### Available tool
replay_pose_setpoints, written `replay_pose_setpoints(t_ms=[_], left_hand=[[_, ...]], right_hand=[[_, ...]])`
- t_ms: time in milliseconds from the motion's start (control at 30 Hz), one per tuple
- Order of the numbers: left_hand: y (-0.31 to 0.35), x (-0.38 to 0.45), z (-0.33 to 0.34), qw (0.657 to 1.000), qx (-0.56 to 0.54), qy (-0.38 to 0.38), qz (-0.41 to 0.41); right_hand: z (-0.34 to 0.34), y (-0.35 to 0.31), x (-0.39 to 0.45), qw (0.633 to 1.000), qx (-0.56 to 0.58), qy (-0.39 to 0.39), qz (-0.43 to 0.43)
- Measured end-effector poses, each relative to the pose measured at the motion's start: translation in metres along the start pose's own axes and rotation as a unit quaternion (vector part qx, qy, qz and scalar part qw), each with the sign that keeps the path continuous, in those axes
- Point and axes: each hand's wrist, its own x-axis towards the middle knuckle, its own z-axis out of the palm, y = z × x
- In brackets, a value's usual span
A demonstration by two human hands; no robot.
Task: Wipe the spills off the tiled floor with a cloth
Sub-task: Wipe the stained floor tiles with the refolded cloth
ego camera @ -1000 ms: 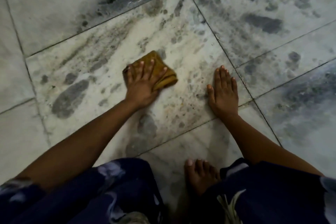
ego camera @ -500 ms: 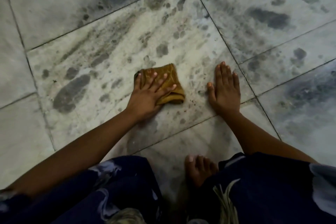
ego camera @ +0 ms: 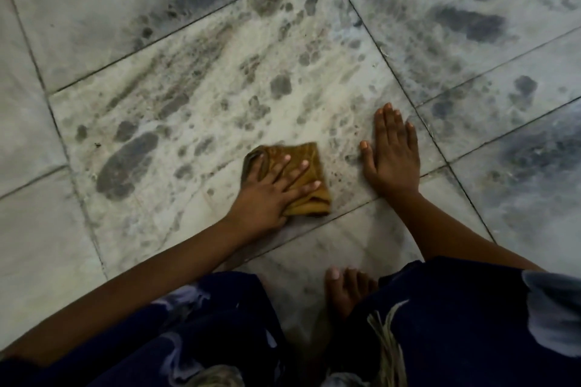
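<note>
cloth (ego camera: 300, 179) slid nearer | left hand (ego camera: 270, 195) pressing flat | right hand (ego camera: 393, 154) flat on floor (ego camera: 188, 104)

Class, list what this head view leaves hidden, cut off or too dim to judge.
- Floor under the cloth: covered by it and the left hand.
- Tile beneath the right hand: hidden by its palm.
- Dark spill: cut off by the right edge.
- Bare foot: heel hidden by dark clothing.
</note>
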Motion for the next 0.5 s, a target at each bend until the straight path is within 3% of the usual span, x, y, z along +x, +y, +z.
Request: replay_pose_setpoints(t_ms=[133, 333, 500], left_hand=[[0.007, 0.036, -0.005, 1.000, -0.017, 0.000, -0.026], [-0.038, -0.064, 0.030, 0.999, 0.004, 0.048, 0.015], [-0.073, -0.013, 0.017, 0.977, -0.102, 0.078, -0.172]], right_hand=[[-0.003, 0.000, 0.000, 1.000, -0.007, -0.003, 0.001], [-0.001, 0.001, 0.001, 1.000, 0.000, -0.007, 0.001], [0.000, 0.001, 0.001, 1.000, -0.004, -0.002, 0.000]])
